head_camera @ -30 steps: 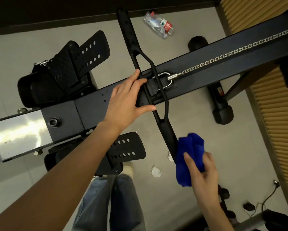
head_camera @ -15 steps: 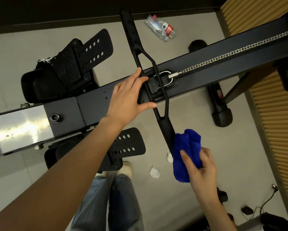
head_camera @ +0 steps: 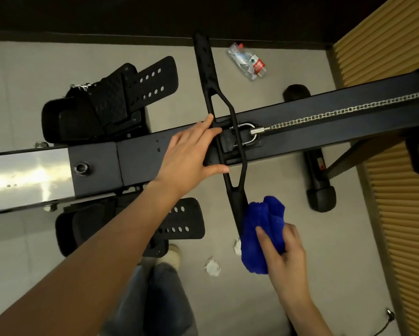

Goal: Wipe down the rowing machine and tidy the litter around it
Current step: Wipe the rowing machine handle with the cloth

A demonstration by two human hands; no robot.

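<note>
The step in hand is wiping the near grip of the black moulded pull handle (head_camera: pixel 228 132), which lies docked across the dark steel rail (head_camera: pixel 140 157) of the rowing machine, with its silver chain (head_camera: pixel 337 113) running off to the right. The left hand (head_camera: pixel 191 152) lies flat on the rail, fingers straight, fingertips touching the handle's centre. It grips nothing and serves as a brace. The right hand (head_camera: pixel 286 253) has fingers and thumb curled round a bunched, fleecy blue cloth (head_camera: pixel 259 226), pressed against the handle's near end. Whether the cloth wraps fully round the grip cannot be told, since it hides that end. For a good result, enclose the grip in the cloth, draw it along the full length with a slight twist, and keep the brace firm so the handle does not lift from its dock. Treat the far grip likewise. Litter is not yet collected: a crushed clear plastic bottle (head_camera: pixel 248 61) lies on the floor beyond the rail, and crumpled white paper scraps (head_camera: pixel 212 267) lie on the near side.
</note>
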